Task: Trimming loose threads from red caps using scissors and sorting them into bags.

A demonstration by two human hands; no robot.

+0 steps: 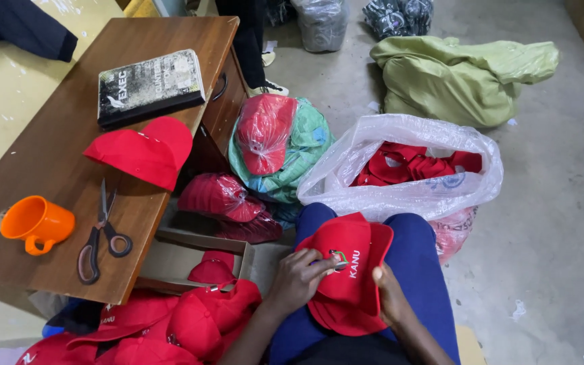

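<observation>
A red cap (349, 270) with a small embroidered emblem rests on my lap, over blue trousers. My left hand (299, 277) pinches the cap's front panel beside the emblem, and a tiny tool may be in the fingers, too small to tell. My right hand (390, 297) grips the cap's right edge. A stack of red caps lies under it on my knees.
A wooden desk (55, 162) at left holds scissors (99, 236), an orange mug (35, 223), a red cap (143, 152) and a dark book (150, 88). A clear bag of red caps (407, 169), wrapped cap bundles (265, 132), a green sack (461, 78) and loose caps (170, 324) crowd the floor.
</observation>
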